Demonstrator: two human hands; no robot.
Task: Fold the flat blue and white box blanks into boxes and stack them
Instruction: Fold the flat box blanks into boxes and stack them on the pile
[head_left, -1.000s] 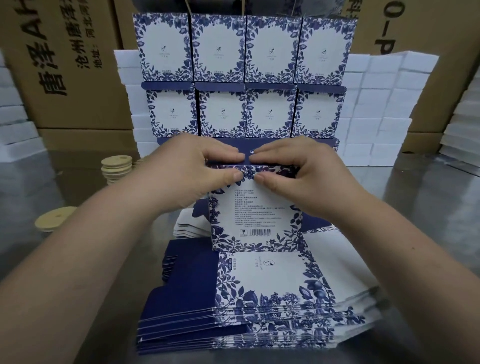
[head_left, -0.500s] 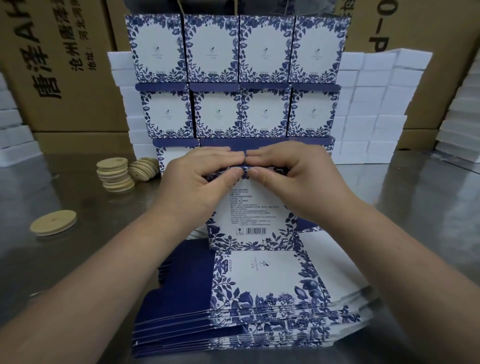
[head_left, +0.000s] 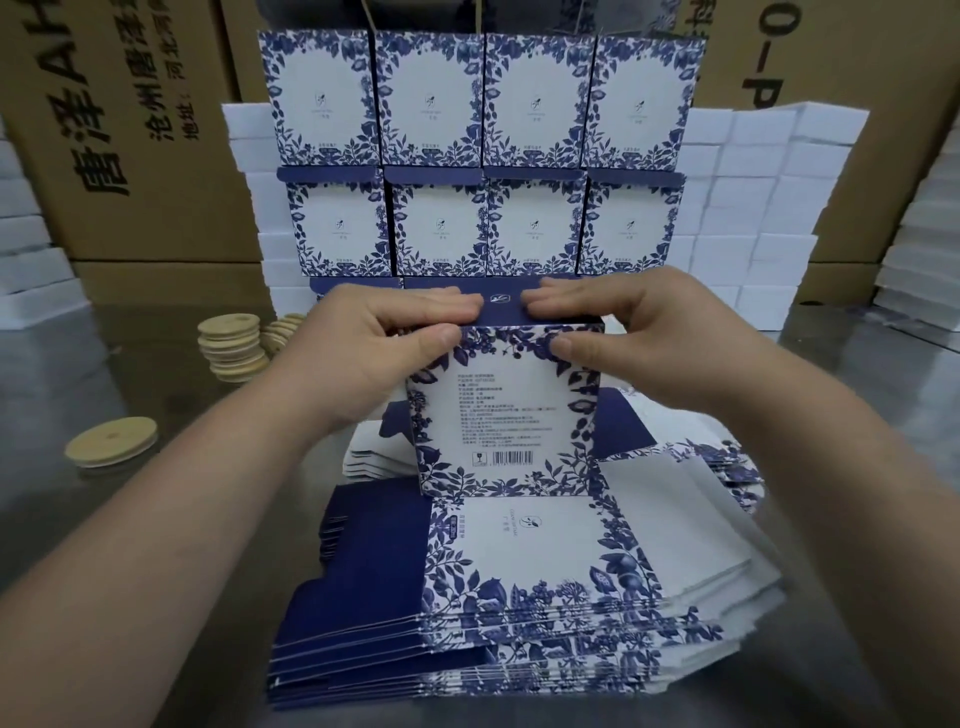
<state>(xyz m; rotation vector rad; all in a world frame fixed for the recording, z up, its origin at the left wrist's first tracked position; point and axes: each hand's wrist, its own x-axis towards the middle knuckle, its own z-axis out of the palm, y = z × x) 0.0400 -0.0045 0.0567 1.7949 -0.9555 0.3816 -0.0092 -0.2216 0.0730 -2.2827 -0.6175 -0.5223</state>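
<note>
A folded blue and white box (head_left: 501, 410) stands upright on the pile of flat box blanks (head_left: 519, 587), its barcode side facing me. My left hand (head_left: 384, 343) grips its top left corner, fingers pressed flat on the dark blue lid. My right hand (head_left: 623, 338) holds the top right corner the same way, thumb on the front face. Behind them rises a wall of finished boxes (head_left: 483, 156), stacked in rows of several.
Round wooden lids (head_left: 231, 345) sit stacked at the left, and one lid (head_left: 111, 448) lies alone nearer me. White foam blocks (head_left: 753, 208) and brown cartons (head_left: 119, 130) line the back of the steel table (head_left: 857, 415).
The box's top flap has been pressed down shut. My hands have spread apart from the middle of the lid toward its two corners.
</note>
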